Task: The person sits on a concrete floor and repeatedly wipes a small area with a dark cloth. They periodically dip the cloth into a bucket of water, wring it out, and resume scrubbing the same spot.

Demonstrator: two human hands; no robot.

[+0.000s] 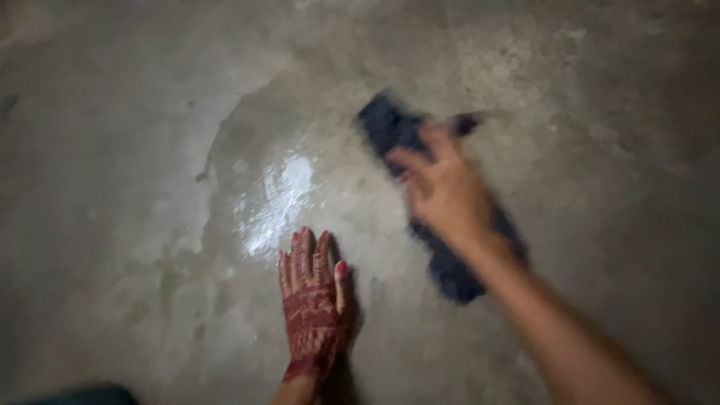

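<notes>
Right hand (442, 191) clamped on dark cloth (450, 270), blurred, at 2 o'clock of the wet patch (274, 199) on the concrete floor (112, 150). Left hand (311, 300) flat, fingers together, bracing at 6 o'clock. Best: cloth flat, firm overlapping strokes.

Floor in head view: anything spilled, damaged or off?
Yes. A wet patch spreads over the concrete floor, glinting just ahead of the left hand, which lies flat on the floor. The right hand holds a dark cloth, motion-blurred, at the patch's right edge. No damage visible.
</notes>
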